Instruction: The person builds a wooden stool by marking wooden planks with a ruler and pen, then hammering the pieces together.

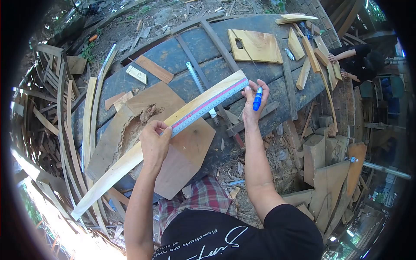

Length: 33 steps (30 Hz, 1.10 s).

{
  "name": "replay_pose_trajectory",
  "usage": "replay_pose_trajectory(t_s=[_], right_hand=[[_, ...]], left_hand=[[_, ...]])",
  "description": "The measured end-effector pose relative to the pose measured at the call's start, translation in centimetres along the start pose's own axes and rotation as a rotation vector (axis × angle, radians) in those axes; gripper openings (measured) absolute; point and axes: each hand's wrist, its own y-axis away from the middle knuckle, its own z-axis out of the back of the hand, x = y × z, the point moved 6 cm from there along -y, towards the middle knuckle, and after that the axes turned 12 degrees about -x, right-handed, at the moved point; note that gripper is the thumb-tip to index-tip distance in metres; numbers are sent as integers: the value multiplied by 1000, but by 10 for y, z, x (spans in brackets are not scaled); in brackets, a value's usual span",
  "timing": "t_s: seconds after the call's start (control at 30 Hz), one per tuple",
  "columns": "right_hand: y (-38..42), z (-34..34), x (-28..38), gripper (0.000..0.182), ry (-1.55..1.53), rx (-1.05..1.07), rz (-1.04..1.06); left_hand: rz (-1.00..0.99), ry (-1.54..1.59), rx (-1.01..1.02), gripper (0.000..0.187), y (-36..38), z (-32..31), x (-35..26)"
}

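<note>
A long pale wooden strip (110, 177) lies diagonally across my view, with a pink-and-white ruler (208, 107) along its near edge. My left hand (155, 142) is closed around the strip and the ruler's lower end, thumb on top. At the other end, the fingertips of my right hand (252, 103) touch the ruler's tip, and a blue marker (257, 100) is held in the same hand. Beneath the strip sits a large angular wooden board (190, 149) with a rough, hollowed knot. A metal ruler or bar (195, 77) lies just beyond.
The dark worktable (169, 50) bears a board with a handle slot (260, 45) and several offcuts. Long slats (90, 112) lean at the left; thick wood blocks (318, 160) stand at the right. Another person's arm (349, 53) reaches over wood at the far right.
</note>
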Motion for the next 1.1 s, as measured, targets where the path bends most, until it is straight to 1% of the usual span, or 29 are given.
replay_pose_trajectory(t_s=[0.1, 0.37, 0.6, 0.77, 0.97, 1.03, 1.07, 1.1], right_hand=[[-6, -1, -6, 41, 26, 49, 10], [-11, -1, -7, 41, 73, 74, 42], [-15, -1, -3, 39, 82, 109, 4], [-16, 0, -8, 39, 54, 135, -87], [-16, -1, -7, 41, 65, 167, -53], [-16, -1, -9, 42, 70, 180, -66], [-16, 0, -8, 43, 75, 176, -60], [-16, 0, -7, 43, 79, 177, -56]], left_hand=[[42, -32, 12, 19, -2, -8, 1], [125, -99, -4, 19, -1, -11, 3], [91, -72, -5, 19, -4, -13, 5], [85, -50, -10, 19, -4, -10, 2], [97, -76, -8, 18, -4, -7, -2], [112, -64, 33, 17, -3, -7, -2], [123, -67, 14, 17, -3, -7, 1], [47, -70, 3, 17, -4, -10, 3]])
